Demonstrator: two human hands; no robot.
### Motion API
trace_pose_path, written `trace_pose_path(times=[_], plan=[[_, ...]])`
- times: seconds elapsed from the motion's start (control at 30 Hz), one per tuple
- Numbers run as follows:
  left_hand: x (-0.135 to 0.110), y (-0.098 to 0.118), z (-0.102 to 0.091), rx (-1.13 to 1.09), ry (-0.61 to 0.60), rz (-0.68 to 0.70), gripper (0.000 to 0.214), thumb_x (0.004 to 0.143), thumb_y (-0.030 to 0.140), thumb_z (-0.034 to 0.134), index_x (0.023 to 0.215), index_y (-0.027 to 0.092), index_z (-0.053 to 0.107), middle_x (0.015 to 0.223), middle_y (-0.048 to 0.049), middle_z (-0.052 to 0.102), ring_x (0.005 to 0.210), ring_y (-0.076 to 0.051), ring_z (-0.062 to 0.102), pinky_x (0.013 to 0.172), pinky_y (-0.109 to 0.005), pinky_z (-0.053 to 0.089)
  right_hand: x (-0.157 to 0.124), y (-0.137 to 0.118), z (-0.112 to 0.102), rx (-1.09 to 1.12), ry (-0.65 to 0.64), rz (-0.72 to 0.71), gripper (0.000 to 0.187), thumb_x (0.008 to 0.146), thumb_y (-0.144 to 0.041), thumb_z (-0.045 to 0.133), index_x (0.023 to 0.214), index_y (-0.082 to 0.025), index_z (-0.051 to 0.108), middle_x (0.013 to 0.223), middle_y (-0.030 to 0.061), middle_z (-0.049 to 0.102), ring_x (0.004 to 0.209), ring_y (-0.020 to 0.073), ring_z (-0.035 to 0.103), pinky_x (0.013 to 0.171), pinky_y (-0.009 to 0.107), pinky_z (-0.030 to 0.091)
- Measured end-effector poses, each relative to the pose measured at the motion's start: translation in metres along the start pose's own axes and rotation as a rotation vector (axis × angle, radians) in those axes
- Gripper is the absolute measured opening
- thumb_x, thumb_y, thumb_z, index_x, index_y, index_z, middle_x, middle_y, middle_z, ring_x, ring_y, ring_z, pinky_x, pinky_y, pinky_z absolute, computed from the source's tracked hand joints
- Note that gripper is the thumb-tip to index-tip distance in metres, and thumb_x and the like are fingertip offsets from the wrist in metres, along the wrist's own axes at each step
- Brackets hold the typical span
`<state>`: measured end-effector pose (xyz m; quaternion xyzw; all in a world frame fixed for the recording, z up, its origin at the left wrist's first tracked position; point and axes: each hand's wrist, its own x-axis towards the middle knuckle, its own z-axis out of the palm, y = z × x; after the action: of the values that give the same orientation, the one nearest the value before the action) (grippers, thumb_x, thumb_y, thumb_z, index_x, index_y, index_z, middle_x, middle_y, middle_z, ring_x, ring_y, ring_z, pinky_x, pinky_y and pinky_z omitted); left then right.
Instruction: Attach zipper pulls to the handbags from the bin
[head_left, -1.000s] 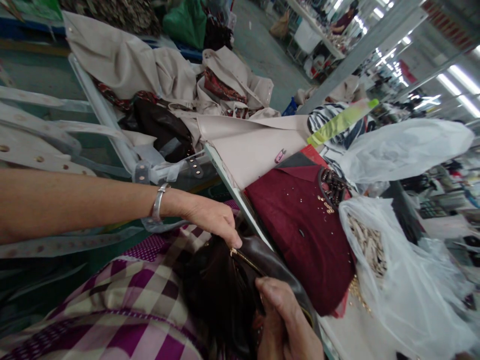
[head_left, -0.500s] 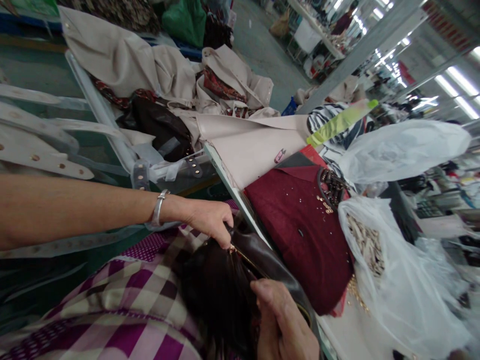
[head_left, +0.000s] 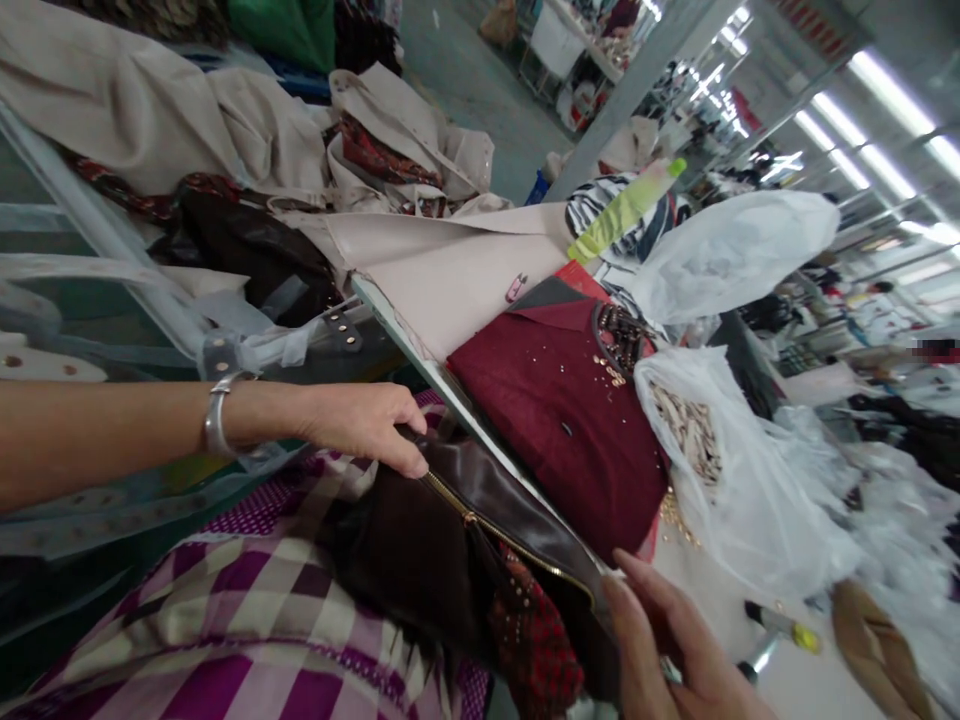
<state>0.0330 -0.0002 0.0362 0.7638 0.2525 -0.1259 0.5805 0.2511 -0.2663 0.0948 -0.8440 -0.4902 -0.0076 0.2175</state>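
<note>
A dark brown leather bag lies across my lap against the table edge. Its gold zipper runs diagonally and is partly open, with the slider near the middle. Red patterned lining with small studs bulges through the gap. My left hand, a silver bangle on its wrist, pinches the bag at the zipper's upper left end. At the lower right end, my right hand has thumb and forefinger closed on the bag's edge; a small whitish bit shows at the fingertips, too unclear to name.
On the table, a maroon cloth carries scattered small metal fittings. Beside it sits a white plastic bag of beige pieces. A yellow-ended tool lies at right. Cream bag parts are heaped at back left, near hanging straps.
My right hand has moved right, from over the zipper to the bag's far end. The zipper and red lining now show more fully. The camera view has shifted right.
</note>
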Motion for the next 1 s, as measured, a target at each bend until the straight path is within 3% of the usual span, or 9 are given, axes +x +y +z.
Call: trace_pose_path(times=[0.1,0.17,0.33,0.43,0.5,0.57,0.7,0.83,1.0], plan=[[-0.005,0.010,0.005,0.016,0.019,0.031,0.034,0.074,0.049,0.062,0.074,0.015,0.068,0.060,0.0005,0.049,0.054,-0.013,0.043,0.047,-0.022,0.027,0.009,-0.022,0.020,-0.007,-0.058,-0.354,0.039,0.096,-0.051,0.061,0.122,-0.023,0.066,0.114,0.0088,0.071,0.104,0.0273,0.067,0.089,0.039,0.055],[-0.010,0.018,0.008,0.032,0.034,0.069,0.033,0.074,0.048,0.062,0.069,0.016,0.065,0.059,0.0005,0.048,0.055,-0.013,0.043,0.046,-0.022,0.027,0.014,-0.032,0.040,-0.029,-0.128,-0.422,0.052,0.095,-0.052,0.064,0.133,-0.018,0.059,0.125,0.0131,0.066,0.115,0.0321,0.059,0.098,0.047,0.050],[-0.022,0.045,-0.001,0.020,0.049,0.082,0.031,0.073,0.047,0.065,0.065,0.017,0.061,0.056,0.0013,0.046,0.049,-0.012,0.041,0.044,-0.022,0.025,0.016,-0.037,0.068,0.044,-0.156,-0.529,0.015,0.102,-0.029,0.057,0.110,-0.016,0.061,0.101,0.0087,0.067,0.094,0.0259,0.060,0.085,0.041,0.048],[-0.019,0.058,-0.023,0.047,0.036,0.098,0.028,0.078,0.044,0.063,0.068,0.017,0.063,0.055,0.0020,0.049,0.048,-0.012,0.043,0.044,-0.023,0.027,0.019,-0.033,0.070,0.083,-0.059,-0.617,0.014,0.105,-0.021,0.047,0.098,-0.017,0.059,0.089,0.0052,0.066,0.082,0.0217,0.060,0.077,0.035,0.045],[-0.012,0.065,-0.038,0.225,0.108,0.105,0.030,0.082,0.046,0.061,0.073,0.018,0.066,0.058,0.0013,0.054,0.051,-0.014,0.048,0.048,-0.024,0.031,0.026,-0.028,0.070,0.093,-0.006,-0.588,0.020,0.107,-0.024,0.044,0.096,-0.018,0.059,0.083,0.0033,0.065,0.075,0.0191,0.060,0.071,0.031,0.043],[-0.004,0.073,-0.044,0.507,0.333,0.212,0.029,0.083,0.045,0.064,0.081,0.017,0.070,0.073,-0.0023,0.064,0.067,-0.019,0.058,0.061,-0.028,0.042,0.039,-0.024,0.068,0.099,-0.001,-0.522,0.025,0.108,-0.029,0.042,0.094,-0.019,0.059,0.080,0.0021,0.064,0.071,0.0176,0.060,0.066,0.029,0.041],[0.009,0.089,-0.014,0.932,0.790,0.646,0.021,0.093,0.028,0.058,0.108,0.019,0.070,0.125,-0.0082,0.063,0.117,-0.028,0.055,0.102,-0.043,0.041,0.080,-0.019,0.059,0.070,-0.064,-0.351,0.023,0.105,-0.027,0.047,0.090,-0.018,0.060,0.080,0.0020,0.066,0.073,0.0184,0.063,0.068,0.029,0.041],[0.039,0.090,0.031,1.037,0.821,0.714,0.042,0.100,0.038,0.053,0.134,0.015,0.058,0.136,-0.0114,0.059,0.123,-0.028,0.052,0.103,-0.046,0.041,0.124,-0.007,0.057,-0.024,-0.079,-0.234,0.017,0.101,-0.022,0.053,0.088,-0.017,0.063,0.081,0.0043,0.068,0.075,0.0221,0.065,0.069,0.031,0.040],[0.096,0.066,0.037,1.072,0.729,0.585,0.047,0.098,0.040,0.057,0.140,0.019,0.055,0.135,-0.0157,0.058,0.122,-0.031,0.055,0.094,-0.046,0.047,0.142,0.015,0.079,-0.007,-0.113,-0.209,0.017,0.099,-0.020,0.054,0.093,-0.016,0.069,0.086,0.0065,0.072,0.078,0.0230,0.067,0.071,0.031,0.044]])
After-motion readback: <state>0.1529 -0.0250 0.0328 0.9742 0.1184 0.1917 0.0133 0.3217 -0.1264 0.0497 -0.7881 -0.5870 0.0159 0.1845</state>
